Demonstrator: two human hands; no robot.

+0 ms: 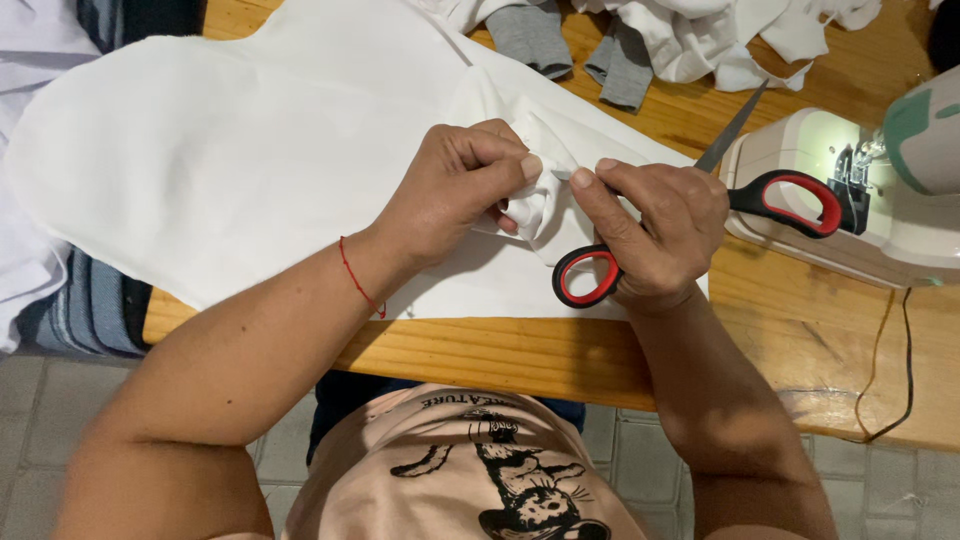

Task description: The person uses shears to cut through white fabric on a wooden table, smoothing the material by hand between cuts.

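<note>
A large piece of white fabric (230,150) lies spread over the wooden table (500,355). My left hand (455,190) pinches a bunched fold of this fabric (545,195) near its right edge. My right hand (660,230) pinches the same fold with thumb and forefinger from the other side. It also holds a pair of scissors with red and black handles (790,200); the blades are together and point up and away toward the far right. A thin red thread bracelet (358,280) circles my left wrist.
A white and pale green sewing machine (880,190) stands on the table at the right, its dark cord (890,370) trailing over the front edge. White and grey fabric pieces (620,40) are heaped at the far side. More cloth hangs off the left.
</note>
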